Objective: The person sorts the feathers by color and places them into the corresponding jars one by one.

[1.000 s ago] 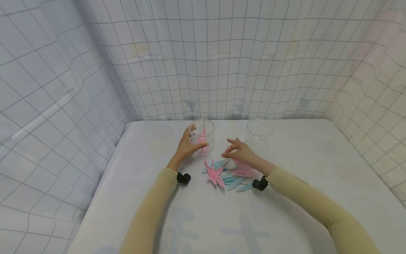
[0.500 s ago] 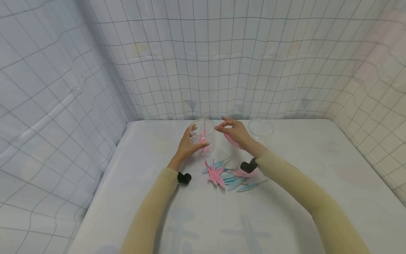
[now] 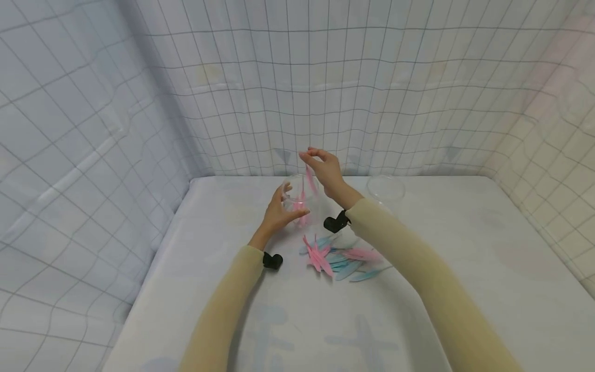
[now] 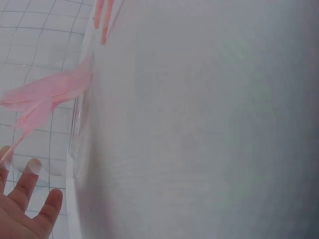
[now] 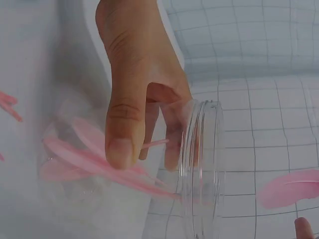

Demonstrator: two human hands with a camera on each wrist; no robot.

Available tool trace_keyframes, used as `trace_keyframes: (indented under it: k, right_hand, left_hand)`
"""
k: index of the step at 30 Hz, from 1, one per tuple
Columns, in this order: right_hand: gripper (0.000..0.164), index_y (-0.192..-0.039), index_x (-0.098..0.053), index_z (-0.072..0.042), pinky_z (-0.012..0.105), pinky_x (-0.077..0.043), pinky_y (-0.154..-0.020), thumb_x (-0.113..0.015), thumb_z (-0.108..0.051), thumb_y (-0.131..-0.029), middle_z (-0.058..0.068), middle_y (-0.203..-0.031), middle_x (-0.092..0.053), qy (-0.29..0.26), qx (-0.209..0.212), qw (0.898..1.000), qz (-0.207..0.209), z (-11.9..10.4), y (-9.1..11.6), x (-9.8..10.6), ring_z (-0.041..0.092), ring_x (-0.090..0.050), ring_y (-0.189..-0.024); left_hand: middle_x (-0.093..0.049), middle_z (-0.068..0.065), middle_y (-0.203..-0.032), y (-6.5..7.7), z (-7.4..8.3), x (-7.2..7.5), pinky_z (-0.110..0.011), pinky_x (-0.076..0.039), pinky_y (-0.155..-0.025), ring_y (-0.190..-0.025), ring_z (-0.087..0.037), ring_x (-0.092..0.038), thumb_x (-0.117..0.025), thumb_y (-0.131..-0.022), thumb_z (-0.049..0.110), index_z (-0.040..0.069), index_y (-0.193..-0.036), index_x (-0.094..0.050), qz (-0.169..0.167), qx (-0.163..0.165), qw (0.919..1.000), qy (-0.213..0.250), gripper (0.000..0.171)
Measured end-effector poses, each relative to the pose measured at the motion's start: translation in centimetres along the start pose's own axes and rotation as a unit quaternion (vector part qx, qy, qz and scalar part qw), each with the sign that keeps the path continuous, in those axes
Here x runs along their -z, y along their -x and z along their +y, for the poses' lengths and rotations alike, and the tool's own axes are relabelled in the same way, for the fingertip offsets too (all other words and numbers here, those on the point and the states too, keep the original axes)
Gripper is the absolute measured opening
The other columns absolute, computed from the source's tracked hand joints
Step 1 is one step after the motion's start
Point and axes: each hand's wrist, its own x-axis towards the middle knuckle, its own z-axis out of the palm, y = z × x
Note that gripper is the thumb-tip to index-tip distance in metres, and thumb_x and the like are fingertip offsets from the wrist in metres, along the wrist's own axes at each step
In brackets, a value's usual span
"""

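My left hand [image 3: 277, 211] grips a clear jar [image 5: 202, 149], its thumb at the front and fingers around the far left side. Inside the jar stand several pink feathers [image 5: 89, 154], quills toward the mouth. Above the jar's open mouth, my right hand [image 3: 329, 170] pinches a pink feather [image 3: 310, 181] between thumb and fingertips. That feather hangs down toward the rim; the right wrist view shows its vane [image 5: 289, 188] just beyond the mouth. Only some fingertips of the right hand appear in that view.
In front of the jar lies a loose heap of pink feathers [image 3: 318, 255] and blue feathers [image 3: 365, 276]. A second clear jar [image 3: 386, 188] stands to the right, partly behind the right forearm. A grid-patterned curtain [image 3: 344, 103] hangs along the table's back edge.
My right hand has lifted from beside the feather heap, moving up and left with a pink feather to above the jar. The left hand has kept its grip on the jar.
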Motion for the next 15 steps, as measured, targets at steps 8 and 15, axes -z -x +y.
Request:
trace_keyframes:
  k: [8, 15]
  right_hand:
    - [0.024, -0.093, -0.066, -0.010, 0.041, -0.030, -0.104, -0.073, -0.032, -0.085, 0.005, -0.134, -0.053, -0.044, 0.008, 0.998, 0.042, 1.3, -1.0, -1.9, 0.017, -0.035, -0.131]
    - [0.036, -0.105, -0.068, -0.010, 0.050, -0.026, -0.105, -0.070, -0.040, -0.086, 0.002, -0.139, -0.048, 0.053, -0.015, 0.998, 0.001, 3.2, -0.1, -1.5, 0.022, -0.030, -0.135]
  left_hand:
    - [-0.040, -0.003, -0.144, 0.1, -0.1, 0.0, -0.048, -0.036, -0.097, -0.122, -0.029, -0.040, -0.083, -0.069, 0.044, 0.017, -0.148, -0.025, 0.003, -0.005, 1.0000, 0.002, 0.101]
    - [-0.039, -0.003, -0.144, 0.3, -0.2, 0.1, -0.047, -0.038, -0.096, -0.120, -0.028, -0.041, -0.082, -0.070, 0.047, 0.017, -0.149, -0.022, 0.005, -0.015, 0.9999, -0.003, 0.104]
